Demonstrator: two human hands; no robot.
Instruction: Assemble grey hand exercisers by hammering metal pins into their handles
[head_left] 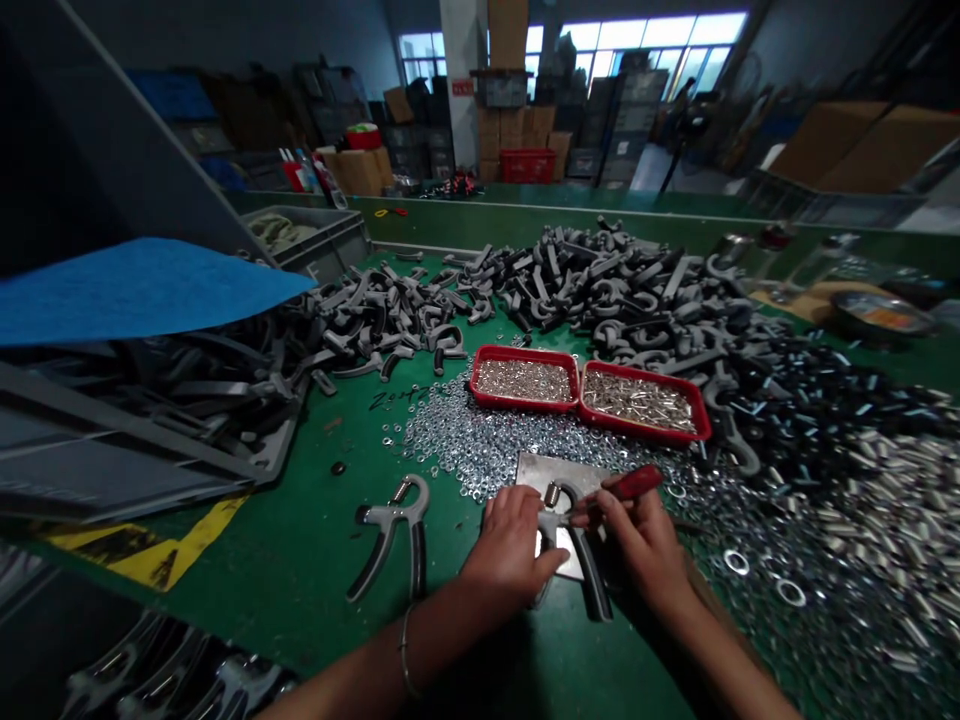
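A grey hand gripper (579, 548) lies on a small metal plate (541, 472) on the green table. My left hand (513, 548) is closed over its left handle and holds it down. My right hand (641, 535) is closed on a red-handled tool (636, 484) whose tip meets the gripper near its spring. A second, assembled hand gripper (393, 532) lies free to the left of my hands.
Two red trays (486, 362) of small metal parts sit behind the plate, amid scattered silver washers (465, 440). Piles of grey handle parts (600, 290) fill the back; a grey crate (150, 470) stands left. Black and white small parts (862, 470) cover the right.
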